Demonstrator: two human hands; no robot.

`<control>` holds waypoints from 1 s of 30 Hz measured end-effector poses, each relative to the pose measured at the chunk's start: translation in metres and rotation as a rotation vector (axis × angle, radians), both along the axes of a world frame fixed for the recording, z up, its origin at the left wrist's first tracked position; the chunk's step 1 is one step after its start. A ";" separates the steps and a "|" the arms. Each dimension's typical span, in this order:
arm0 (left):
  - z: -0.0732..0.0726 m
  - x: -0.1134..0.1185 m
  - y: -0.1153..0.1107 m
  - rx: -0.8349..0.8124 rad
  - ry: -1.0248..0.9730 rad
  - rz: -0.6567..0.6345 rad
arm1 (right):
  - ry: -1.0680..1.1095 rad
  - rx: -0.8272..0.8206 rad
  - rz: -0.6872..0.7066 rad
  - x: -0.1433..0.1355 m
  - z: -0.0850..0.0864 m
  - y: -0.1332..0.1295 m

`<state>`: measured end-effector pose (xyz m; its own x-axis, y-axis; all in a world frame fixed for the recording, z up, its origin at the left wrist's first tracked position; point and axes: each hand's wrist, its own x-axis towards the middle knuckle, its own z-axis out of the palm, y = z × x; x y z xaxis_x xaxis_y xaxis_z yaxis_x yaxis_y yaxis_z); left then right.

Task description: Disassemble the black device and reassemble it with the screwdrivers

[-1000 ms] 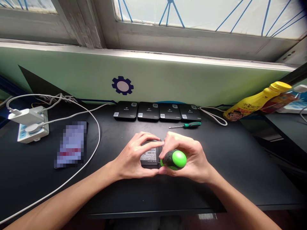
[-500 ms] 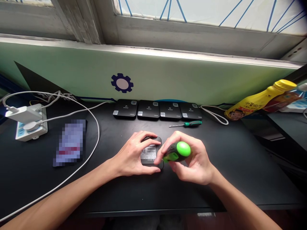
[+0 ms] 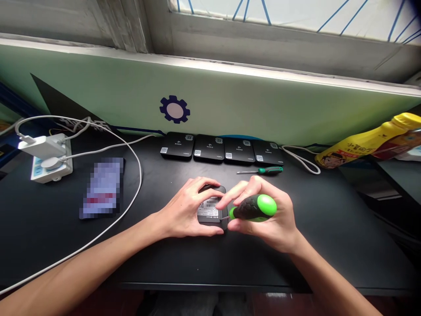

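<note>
A small black set-top box (image 3: 210, 210) lies on the desk with its white printed label facing up. My left hand (image 3: 189, 208) is closed around it, the thumb along the near edge and the fingers along the far edge. In my right hand (image 3: 274, 219) is a black and bright-green screwdriver (image 3: 251, 208), held at a slant. Its thin shaft points left and its tip meets the lower right part of the box by the label. My palm hides part of the box's left side.
Several similar black boxes (image 3: 209, 148) stand in a row along the green partition (image 3: 125, 94). Before them lies another green screwdriver (image 3: 269, 170). A power strip (image 3: 52, 164) with white cables (image 3: 140, 164) and a pixelated phone-shaped item (image 3: 103, 186) are left; a yellow bottle (image 3: 365, 140) leans right.
The screwdriver has tilted, its handle swinging to the right, so its shaft now shows against the box. My left hand keeps its hold on the box. The view has shifted slightly.
</note>
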<state>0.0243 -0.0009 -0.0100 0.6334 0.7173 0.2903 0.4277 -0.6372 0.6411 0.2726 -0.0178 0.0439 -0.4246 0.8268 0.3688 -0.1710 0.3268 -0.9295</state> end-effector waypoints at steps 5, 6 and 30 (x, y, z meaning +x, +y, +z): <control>0.002 0.000 0.000 -0.002 0.006 -0.001 | -0.204 0.169 -0.120 0.005 0.003 0.004; 0.002 0.000 0.000 -0.005 0.008 -0.001 | -0.212 0.180 -0.125 0.005 0.004 0.005; 0.001 -0.001 0.000 -0.006 0.022 -0.012 | -0.064 0.033 -0.063 0.004 0.001 0.002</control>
